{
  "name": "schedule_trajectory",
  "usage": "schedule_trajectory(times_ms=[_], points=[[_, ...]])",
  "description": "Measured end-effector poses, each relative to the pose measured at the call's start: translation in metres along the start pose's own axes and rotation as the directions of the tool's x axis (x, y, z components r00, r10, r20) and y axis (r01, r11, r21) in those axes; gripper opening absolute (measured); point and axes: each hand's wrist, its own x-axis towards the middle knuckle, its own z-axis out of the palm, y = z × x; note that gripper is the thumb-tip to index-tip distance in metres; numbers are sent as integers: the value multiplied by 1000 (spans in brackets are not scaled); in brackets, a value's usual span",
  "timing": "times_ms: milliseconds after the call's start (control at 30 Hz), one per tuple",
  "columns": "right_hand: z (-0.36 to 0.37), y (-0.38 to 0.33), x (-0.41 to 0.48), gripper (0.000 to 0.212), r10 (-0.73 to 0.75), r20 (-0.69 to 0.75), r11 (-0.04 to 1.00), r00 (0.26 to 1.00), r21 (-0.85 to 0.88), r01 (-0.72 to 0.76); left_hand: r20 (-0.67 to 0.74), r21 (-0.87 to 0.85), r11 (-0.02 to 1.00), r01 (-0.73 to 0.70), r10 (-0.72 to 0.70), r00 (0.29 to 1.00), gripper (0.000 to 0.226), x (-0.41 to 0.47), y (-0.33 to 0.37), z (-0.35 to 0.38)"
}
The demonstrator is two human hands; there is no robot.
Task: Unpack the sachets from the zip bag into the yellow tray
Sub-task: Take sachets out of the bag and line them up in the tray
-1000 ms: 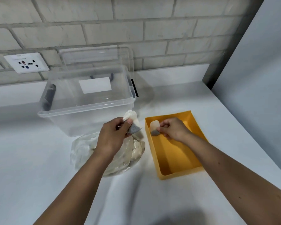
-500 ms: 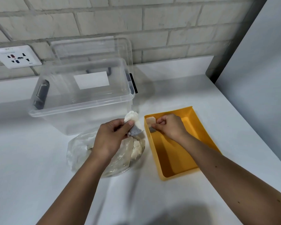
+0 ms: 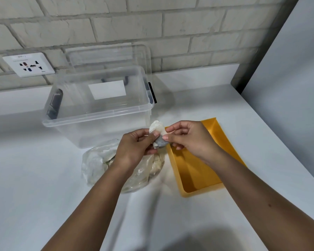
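The left hand [image 3: 134,149] and its forearm cover the middle of the zip bag [image 3: 96,163], whose pale contents blur behind the plastic, the right hand [image 3: 188,140] hides the 11 o'clock corner of the yellow tray [image 3: 198,178], fingertips mask part of the sachet [image 3: 157,128], both forearms run off the edge at 6 o'clock, and the label on the wall socket [image 3: 28,64] at 10 o'clock is too small to read.

Head-worn view, forward and downward.

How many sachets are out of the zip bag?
1 sachet, pinched between the left hand and right hand beside the yellow tray. The right hand may hide others in the tray.
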Motion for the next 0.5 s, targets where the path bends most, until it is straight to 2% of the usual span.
schedule_trajectory(times_ms=[200,367,500], points=[[0,-1,1,17,129,25,967,991,220,-131,66,-6,1000,16,-15,998,22,1,-1,-1],[0,2,1,11,189,83,884,978,419,-207,26,-82,995,56,-54,998,21,4,-5,-2],[-5,7,4,11,166,58,898,984,404,-175,2,-82,995,49,-49,999,21,7,-7,-2]])
